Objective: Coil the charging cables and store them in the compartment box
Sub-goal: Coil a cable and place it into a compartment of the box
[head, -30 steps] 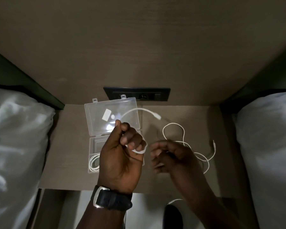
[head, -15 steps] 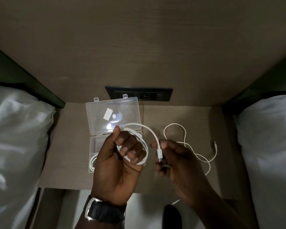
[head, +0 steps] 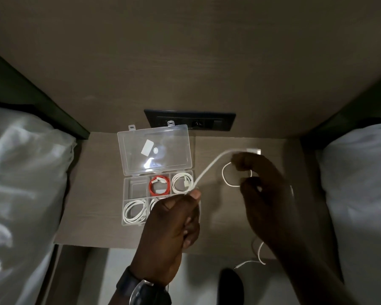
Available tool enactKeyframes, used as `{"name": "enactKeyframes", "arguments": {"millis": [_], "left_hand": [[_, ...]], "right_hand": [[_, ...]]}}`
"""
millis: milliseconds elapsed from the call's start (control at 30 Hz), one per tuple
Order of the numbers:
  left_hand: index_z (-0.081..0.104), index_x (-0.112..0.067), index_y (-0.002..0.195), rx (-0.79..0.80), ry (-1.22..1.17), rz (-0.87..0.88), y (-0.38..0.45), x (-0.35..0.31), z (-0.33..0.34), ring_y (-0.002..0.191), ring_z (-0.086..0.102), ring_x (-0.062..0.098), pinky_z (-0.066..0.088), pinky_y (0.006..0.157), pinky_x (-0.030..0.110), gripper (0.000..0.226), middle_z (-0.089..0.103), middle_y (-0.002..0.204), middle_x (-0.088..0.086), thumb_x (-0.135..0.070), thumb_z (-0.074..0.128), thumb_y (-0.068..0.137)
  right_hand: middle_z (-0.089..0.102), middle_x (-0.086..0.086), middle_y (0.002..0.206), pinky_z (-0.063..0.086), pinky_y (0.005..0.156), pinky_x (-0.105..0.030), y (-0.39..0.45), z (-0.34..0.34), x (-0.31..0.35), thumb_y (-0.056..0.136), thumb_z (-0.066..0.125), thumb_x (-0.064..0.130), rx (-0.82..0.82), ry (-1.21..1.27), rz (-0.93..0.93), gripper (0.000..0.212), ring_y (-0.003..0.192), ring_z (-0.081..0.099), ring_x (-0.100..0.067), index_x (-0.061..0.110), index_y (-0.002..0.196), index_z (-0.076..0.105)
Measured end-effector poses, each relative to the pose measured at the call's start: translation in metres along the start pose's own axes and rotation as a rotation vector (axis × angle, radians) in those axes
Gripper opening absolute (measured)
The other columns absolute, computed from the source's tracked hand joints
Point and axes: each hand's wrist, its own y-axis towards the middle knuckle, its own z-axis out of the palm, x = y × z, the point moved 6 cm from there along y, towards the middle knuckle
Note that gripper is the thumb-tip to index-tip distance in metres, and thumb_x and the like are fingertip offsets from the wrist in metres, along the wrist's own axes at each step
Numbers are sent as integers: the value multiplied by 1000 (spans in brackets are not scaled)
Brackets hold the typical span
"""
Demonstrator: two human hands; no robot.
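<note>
No brand or lettering can be read anywhere; the white sticker (head: 147, 147) on the open lid of the clear compartment box (head: 128, 190) is blank in this dim light. The box lies on the counter (head: 92, 183); inside it, a red coiled cable (head: 159, 185) fills the middle rear cell, white coils (head: 182, 182) sit to its right and in the front left cell (head: 134, 210), and the front middle cell is mostly hidden. The left hand (head: 174, 223), just in front of the box, is clenched on a white charging cable (head: 209, 170), pinching it at the thumb; the cable arcs right of the box to the right hand (head: 266, 186), which grips it near its blurred plug (head: 254, 150). A thinner white cable (head: 226, 179) lies loose right of the box, partly covered by that hand. A wristwatch (head: 141, 290) is cut off at the frame's edge; a dark socket panel (head: 189, 121) sits behind the box.
</note>
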Motion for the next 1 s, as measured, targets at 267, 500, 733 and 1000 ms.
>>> {"name": "enactKeyframes", "arguments": {"millis": [267,500,733,1000], "left_hand": [[42,-15,51,121,315,37,-6,-3,5,38,32,15,30,46,24,43,33,43,-1,-37,64,81],[46,-9,64,147,-467,-32,4,18,-7,50,46,23,54,66,34,36,41,55,6,-33,56,89],[65,-9,75,-104,-86,69,7,46,-36,88,69,32,53,85,42,41,70,78,15,-42,52,94],[73,-15,90,-407,218,-55,3,50,-93,49,51,-3,41,50,9,34,62,55,-12,-35,47,99]], "right_hand": [[61,8,133,48,99,-29,-28,37,4,98,47,31,290,173,-41,33,122,59,-16,28,128,61],[77,-6,79,59,65,-37,-101,108,-25,86,60,51,153,893,919,39,78,77,-22,19,67,73],[68,1,67,52,53,-16,-91,111,-35,100,48,9,24,970,1042,24,53,65,0,11,83,64],[71,-5,81,49,79,-39,-67,158,-46,96,59,21,-177,796,1020,17,77,67,-19,16,84,69]]}}
